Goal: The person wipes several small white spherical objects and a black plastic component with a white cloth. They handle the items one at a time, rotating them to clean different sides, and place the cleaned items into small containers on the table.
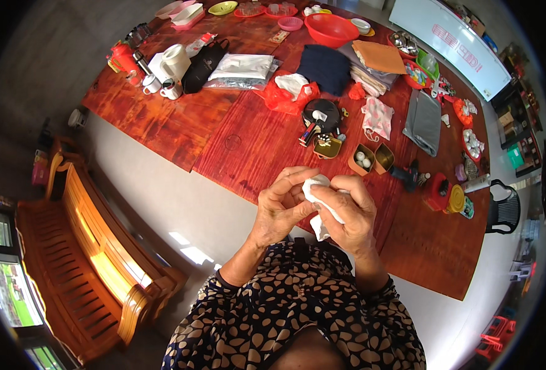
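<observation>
Close to my body, just over the near edge of the red-brown table, both hands work on a white cloth. Wrapped around its right side is my right hand, the thumb pressed on top. From the left, my left hand has curled fingers and thumb against the cloth's upper left part. A loose end of it hangs below my fingers. Whether something lies inside the folds is hidden. Just beyond my hands stands a brown-gold open box with white round things in it, beside a similar open box.
Beyond are a black round pan-like thing, a red plastic bag, dark folded cloth and a large red basin. A white jug and mugs stand far left. A wooden bench is left of the table.
</observation>
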`<state>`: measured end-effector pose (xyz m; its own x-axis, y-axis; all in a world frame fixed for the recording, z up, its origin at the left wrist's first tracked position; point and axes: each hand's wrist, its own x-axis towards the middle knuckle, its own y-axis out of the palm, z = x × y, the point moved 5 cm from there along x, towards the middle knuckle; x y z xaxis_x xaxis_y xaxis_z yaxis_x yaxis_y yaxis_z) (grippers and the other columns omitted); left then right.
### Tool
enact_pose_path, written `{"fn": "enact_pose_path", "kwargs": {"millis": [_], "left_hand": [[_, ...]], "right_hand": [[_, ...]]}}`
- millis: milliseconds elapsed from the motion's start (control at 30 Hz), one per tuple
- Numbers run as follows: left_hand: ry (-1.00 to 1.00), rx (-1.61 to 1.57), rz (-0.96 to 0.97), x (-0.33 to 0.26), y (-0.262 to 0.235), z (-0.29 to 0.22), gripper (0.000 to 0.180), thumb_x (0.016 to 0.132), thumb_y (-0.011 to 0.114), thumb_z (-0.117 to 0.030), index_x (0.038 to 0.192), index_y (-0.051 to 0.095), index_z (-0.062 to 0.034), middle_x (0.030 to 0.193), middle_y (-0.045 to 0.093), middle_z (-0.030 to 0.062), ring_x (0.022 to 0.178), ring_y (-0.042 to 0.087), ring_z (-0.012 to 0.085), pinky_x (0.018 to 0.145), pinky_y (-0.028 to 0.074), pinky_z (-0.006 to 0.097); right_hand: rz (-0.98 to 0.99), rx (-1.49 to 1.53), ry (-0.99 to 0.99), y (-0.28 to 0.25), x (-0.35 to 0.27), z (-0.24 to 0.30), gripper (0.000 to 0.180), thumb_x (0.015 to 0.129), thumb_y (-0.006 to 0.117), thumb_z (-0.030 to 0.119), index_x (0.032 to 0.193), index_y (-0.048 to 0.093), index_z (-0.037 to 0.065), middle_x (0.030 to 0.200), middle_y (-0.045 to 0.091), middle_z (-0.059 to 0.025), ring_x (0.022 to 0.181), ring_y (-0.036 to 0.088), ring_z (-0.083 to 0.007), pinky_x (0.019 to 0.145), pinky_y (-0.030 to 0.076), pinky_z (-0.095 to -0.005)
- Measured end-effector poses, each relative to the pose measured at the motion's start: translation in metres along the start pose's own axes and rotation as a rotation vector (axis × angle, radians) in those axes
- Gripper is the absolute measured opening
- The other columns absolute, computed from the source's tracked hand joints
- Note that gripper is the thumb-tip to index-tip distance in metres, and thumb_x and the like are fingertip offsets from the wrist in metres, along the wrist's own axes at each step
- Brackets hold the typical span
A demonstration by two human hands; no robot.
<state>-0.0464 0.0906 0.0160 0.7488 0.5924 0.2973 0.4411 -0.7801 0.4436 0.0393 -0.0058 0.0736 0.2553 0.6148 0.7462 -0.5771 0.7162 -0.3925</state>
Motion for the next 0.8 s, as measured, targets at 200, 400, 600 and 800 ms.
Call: {"fn": "enact_pose_path", "kwargs": {"millis": [200, 400, 600, 800], "left_hand": [[-0.031, 0.052, 0.025, 0.002, 0.007, 0.009, 0.047, 0.077, 0.066, 0.009, 0.122, 0.052, 0.0043, 0.12, 0.047, 0.0119, 0.105, 0.056, 0.0201, 0.089, 0.052, 0.031], [-0.035, -0.073, 0.055, 0.01, 0.015, 0.014, 0.047, 0.081, 0.064, 0.005, 0.125, 0.049, 0.0042, 0.12, 0.05, 0.011, 0.106, 0.056, 0.0184, 0.089, 0.051, 0.031], [-0.218, -0.351, -0.02, 0.014, 0.01, 0.037, 0.048, 0.084, 0.064, -0.004, 0.128, 0.046, 0.0032, 0.114, 0.059, 0.0137, 0.1, 0.06, 0.0188, 0.085, 0.053, 0.031], [-0.231, -0.349, 0.016, 0.021, 0.016, 0.042, 0.044, 0.086, 0.062, -0.004, 0.127, 0.047, 0.0022, 0.108, 0.06, 0.0094, 0.089, 0.059, 0.0133, 0.076, 0.052, 0.026]], "right_hand": [[0.02, 0.18, 0.253, -0.01, 0.005, -0.028, 0.02, 0.076, 0.061, -0.003, 0.096, 0.062, 0.001, 0.087, 0.056, -0.0077, 0.075, 0.06, -0.0173, 0.064, 0.049, -0.0282], [-0.07, 0.275, 0.451, -0.016, -0.007, -0.051, 0.017, 0.081, 0.057, -0.002, 0.097, 0.062, 0.0, 0.089, 0.058, -0.0072, 0.079, 0.059, -0.0161, 0.068, 0.048, -0.0274], [-0.148, 0.047, 0.091, -0.016, -0.01, -0.032, 0.033, 0.074, 0.061, -0.01, 0.105, 0.065, 0.001, 0.095, 0.055, -0.0088, 0.074, 0.059, -0.0142, 0.059, 0.05, -0.0245], [-0.184, 0.146, 0.248, -0.021, -0.007, -0.049, 0.025, 0.079, 0.059, -0.003, 0.103, 0.065, 0.003, 0.092, 0.058, -0.0091, 0.076, 0.06, -0.0151, 0.061, 0.05, -0.026]]}}
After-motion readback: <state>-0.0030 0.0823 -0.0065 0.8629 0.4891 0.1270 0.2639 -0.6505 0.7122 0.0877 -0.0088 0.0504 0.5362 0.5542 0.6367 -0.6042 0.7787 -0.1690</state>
